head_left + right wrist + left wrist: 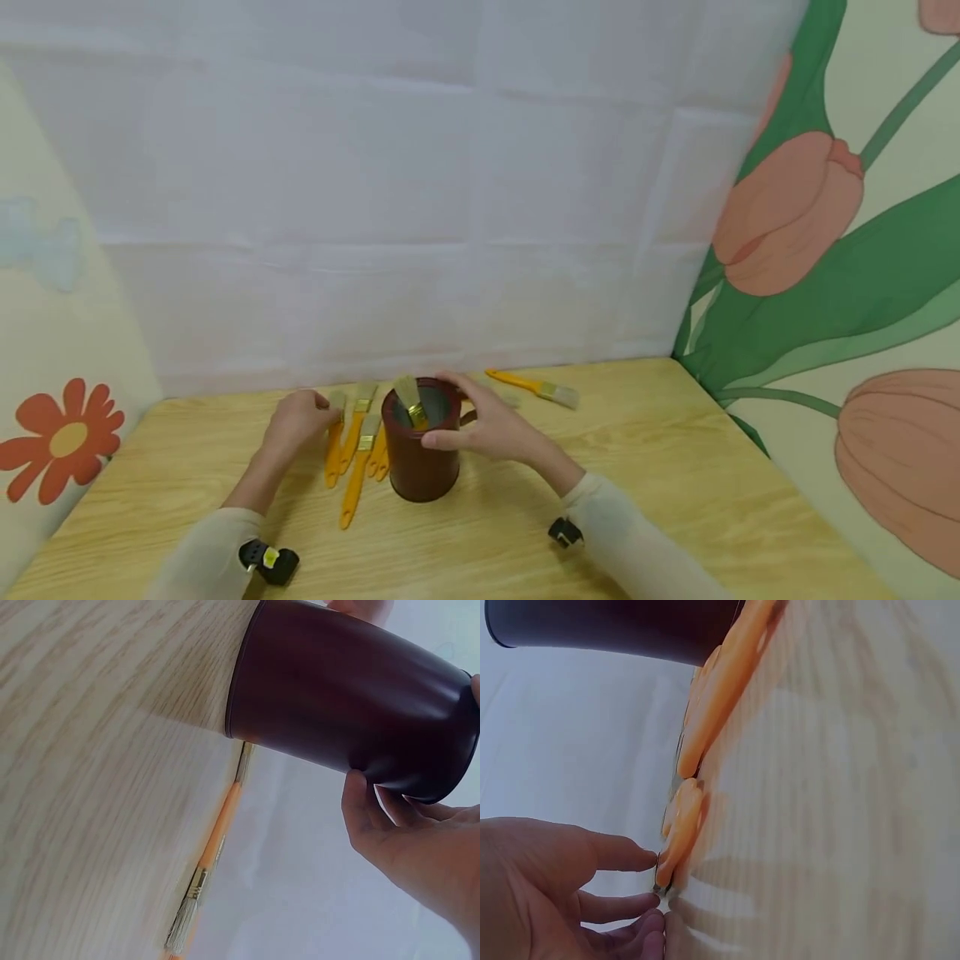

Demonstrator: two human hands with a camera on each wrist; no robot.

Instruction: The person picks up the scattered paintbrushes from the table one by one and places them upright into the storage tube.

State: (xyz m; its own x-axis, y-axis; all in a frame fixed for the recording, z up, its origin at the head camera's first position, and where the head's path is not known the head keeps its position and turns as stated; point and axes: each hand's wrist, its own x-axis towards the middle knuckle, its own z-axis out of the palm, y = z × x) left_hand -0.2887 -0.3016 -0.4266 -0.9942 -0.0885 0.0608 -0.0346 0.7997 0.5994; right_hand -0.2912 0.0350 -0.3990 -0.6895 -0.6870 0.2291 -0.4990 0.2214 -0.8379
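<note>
Pale sleeves [637, 533] flank the dark red mug [423, 471] on the desk [465, 550]. The right hand [489, 421] curls around the mug's rim; left of it, the left hand [295, 421] pinches the leftmost brush [333, 454] near its bristles. Another brush [410, 400] leans inside the mug; loose brushes [356, 483] lie either side.

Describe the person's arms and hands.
The left hand and right hand are ungloved. Off-white fabric sleeves stop short of the hands. A boxy black device with a yellow marking sits at the left sleeve, a small black device at the right.
</note>
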